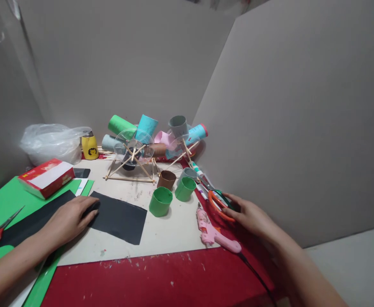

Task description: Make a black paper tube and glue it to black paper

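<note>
Black paper (119, 219) lies flat on a pale sheet (174, 238), near the middle of the work space. The left hand (70, 217) rests palm down on its near-left edge, fingers loosely bent and a little apart, maybe to stop the paper sliding. The right hand (249, 213) has its fingers around the handles of orange-and-green scissors (215, 208), but I can't tell how tight they are. The blades point away from the body, which looks safer. A pink glue gun (210, 231) lies with its handle toward the person, perhaps so it is easy to grab. The pale sheet may be there to keep mess off the red top (135, 281). Two green cups (160, 202) stand with their open ends up, beside a brown cup (166, 180). Behind them, thin sticks (132, 179) make legs that hold up a clear wheel. The red box (48, 177) has print too small to read. The yellow bottle (90, 147) shows a black animal face, but no words I can read.
</note>
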Demonstrator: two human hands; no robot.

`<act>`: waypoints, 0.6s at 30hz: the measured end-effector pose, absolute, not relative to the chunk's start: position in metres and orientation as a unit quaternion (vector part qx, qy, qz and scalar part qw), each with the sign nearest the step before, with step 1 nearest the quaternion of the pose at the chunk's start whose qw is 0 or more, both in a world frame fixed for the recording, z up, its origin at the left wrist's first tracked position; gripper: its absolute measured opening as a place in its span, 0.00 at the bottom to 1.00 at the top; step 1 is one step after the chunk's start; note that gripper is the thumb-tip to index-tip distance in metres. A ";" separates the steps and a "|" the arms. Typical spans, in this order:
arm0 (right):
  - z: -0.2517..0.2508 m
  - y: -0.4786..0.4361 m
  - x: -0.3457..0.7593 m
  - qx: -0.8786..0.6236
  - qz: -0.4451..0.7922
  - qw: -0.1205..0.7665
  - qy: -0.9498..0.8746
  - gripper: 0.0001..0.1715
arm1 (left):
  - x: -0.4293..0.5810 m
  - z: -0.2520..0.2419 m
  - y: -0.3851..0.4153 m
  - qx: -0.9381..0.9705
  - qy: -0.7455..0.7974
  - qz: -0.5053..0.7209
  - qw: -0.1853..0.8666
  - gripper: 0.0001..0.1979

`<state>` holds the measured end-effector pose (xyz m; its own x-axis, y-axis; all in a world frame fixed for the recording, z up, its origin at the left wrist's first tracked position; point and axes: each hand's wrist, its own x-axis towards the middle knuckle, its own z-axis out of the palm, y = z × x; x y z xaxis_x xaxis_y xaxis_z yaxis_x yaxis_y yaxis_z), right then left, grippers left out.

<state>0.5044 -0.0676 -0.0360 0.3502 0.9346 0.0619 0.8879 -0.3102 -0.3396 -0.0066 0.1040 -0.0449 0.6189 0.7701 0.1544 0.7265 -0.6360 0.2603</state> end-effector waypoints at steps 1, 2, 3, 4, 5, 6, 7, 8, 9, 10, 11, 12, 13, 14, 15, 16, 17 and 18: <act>-0.037 -0.064 0.504 -0.814 0.066 0.144 -0.559 0.34 | -0.007 -0.046 0.105 0.897 0.415 0.129 0.081 0.23; -0.038 -0.062 0.502 -0.820 0.058 0.127 -0.555 0.34 | -0.008 -0.048 0.106 0.899 0.412 0.130 0.076 0.23; -0.039 -0.059 0.499 -0.826 0.048 0.110 -0.551 0.33 | -0.008 -0.049 0.106 0.901 0.409 0.129 0.071 0.23; -0.039 -0.057 0.496 -0.830 0.039 0.095 -0.549 0.33 | -0.009 -0.050 0.106 0.903 0.405 0.127 0.066 0.23; -0.040 -0.056 0.492 -0.833 0.030 0.081 -0.547 0.33 | -0.009 -0.051 0.107 0.905 0.403 0.125 0.061 0.23; -0.041 -0.055 0.488 -0.835 0.020 0.069 -0.545 0.33 | -0.009 -0.052 0.107 0.906 0.400 0.124 0.056 0.23; -0.042 -0.054 0.484 -0.837 0.010 0.059 -0.544 0.33 | -0.009 -0.052 0.106 0.908 0.397 0.125 0.052 0.23; -0.043 -0.054 0.481 -0.838 -0.001 0.051 -0.543 0.33 | -0.008 -0.053 0.106 0.909 0.394 0.126 0.049 0.22; -0.044 -0.054 0.479 -0.839 -0.011 0.045 -0.542 0.32 | -0.009 -0.053 0.106 0.910 0.391 0.129 0.047 0.22; -0.044 -0.054 0.477 -0.840 -0.020 0.041 -0.541 0.31 | -0.009 -0.054 0.106 0.911 0.388 0.131 0.048 0.22; -0.043 -0.055 0.476 -0.841 -0.028 0.038 -0.539 0.30 | -0.009 -0.055 0.106 0.912 0.385 0.133 0.049 0.21; -0.040 -0.057 0.475 -0.842 -0.034 0.035 -0.537 0.28 | -0.010 -0.055 0.107 0.913 0.383 0.135 0.051 0.21; -0.037 -0.059 0.473 -0.843 -0.039 0.032 -0.536 0.27 | -0.011 -0.056 0.108 0.912 0.382 0.139 0.053 0.21; -0.033 -0.062 0.471 -0.844 -0.043 0.030 -0.534 0.26 | -0.011 -0.057 0.108 0.911 0.384 0.144 0.053 0.21; -0.029 -0.065 0.466 -0.842 -0.048 0.033 -0.536 0.26 | -0.012 -0.057 0.109 0.909 0.387 0.150 0.051 0.21; -0.026 -0.068 0.460 -0.837 -0.051 0.041 -0.543 0.27 | -0.012 -0.056 0.109 0.906 0.392 0.157 0.045 0.21; -0.023 -0.072 0.450 -0.830 -0.057 0.059 -0.551 0.27 | -0.012 -0.056 0.109 0.901 0.400 0.165 0.037 0.21; -0.021 -0.075 0.439 -0.806 -0.067 0.115 -0.576 0.27 | -0.013 -0.055 0.109 0.898 0.406 0.166 0.028 0.22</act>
<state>0.4385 -0.0753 -0.0207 0.3268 0.9141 0.2401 0.9448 -0.3093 -0.1082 -0.0126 0.1092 -0.0549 0.6144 0.7391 0.2759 0.7203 -0.6682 0.1860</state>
